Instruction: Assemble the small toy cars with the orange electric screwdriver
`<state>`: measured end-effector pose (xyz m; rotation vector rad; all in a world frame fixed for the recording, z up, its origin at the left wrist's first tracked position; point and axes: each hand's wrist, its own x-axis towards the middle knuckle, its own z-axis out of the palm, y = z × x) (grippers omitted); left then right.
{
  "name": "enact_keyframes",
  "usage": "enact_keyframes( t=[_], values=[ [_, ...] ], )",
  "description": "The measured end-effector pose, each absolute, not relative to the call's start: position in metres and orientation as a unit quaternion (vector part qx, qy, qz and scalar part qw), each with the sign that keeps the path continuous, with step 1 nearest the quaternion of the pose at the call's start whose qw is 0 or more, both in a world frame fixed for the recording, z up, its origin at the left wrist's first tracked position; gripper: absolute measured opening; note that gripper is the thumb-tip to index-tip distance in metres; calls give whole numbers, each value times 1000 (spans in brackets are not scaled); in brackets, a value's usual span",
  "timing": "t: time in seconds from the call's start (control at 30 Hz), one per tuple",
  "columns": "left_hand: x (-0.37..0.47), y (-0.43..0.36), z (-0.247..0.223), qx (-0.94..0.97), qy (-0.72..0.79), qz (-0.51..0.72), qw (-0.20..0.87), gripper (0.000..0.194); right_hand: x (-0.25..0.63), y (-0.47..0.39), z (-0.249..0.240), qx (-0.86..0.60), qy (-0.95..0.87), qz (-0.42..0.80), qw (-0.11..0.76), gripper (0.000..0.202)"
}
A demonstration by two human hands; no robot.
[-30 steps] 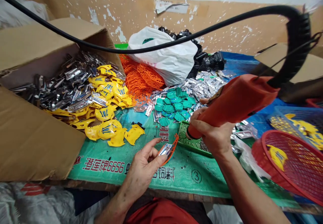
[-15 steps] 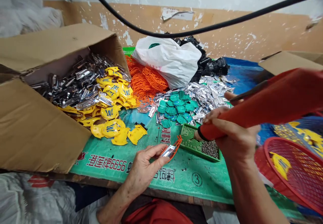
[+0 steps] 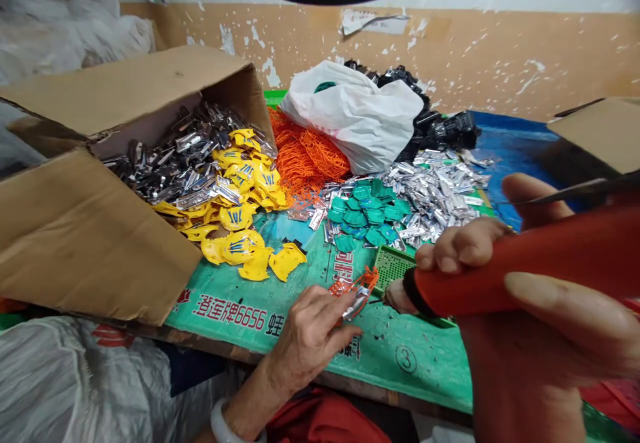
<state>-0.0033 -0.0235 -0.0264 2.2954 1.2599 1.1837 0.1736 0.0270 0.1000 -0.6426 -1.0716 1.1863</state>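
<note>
Below a peeling wall [image 3: 500, 56], a green printed sheet [image 3: 420, 370] covers the table, and since half a second ago the bit of the red power screwdriver [image 3: 465, 290] has left the perforated green tray [image 3: 393, 266] and come just beside the silver-and-orange part [image 3: 357, 303]. The left hand [image 3: 310, 333] has turned palm down, its fingers closed on that part, left of the tray. Well apart from it, the right hand [image 3: 535, 346], now larger in view, is wrapped round the screwdriver's body.
</note>
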Motion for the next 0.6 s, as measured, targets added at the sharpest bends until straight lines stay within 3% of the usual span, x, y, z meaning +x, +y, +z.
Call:
enact_keyframes(
  t=[0.17,0.33,0.6],
  values=[
    [-2,-23,-26,779,434,414,181,39,168,24,97,-263,-468,542,647,56],
    [5,-25,-21,645,536,429,334,48,166,23,90,-246,-473,550,642,54],
    [11,-18,-8,489,566,454,484,24,160,28,85,-265,-488,533,638,54]
  ],
)
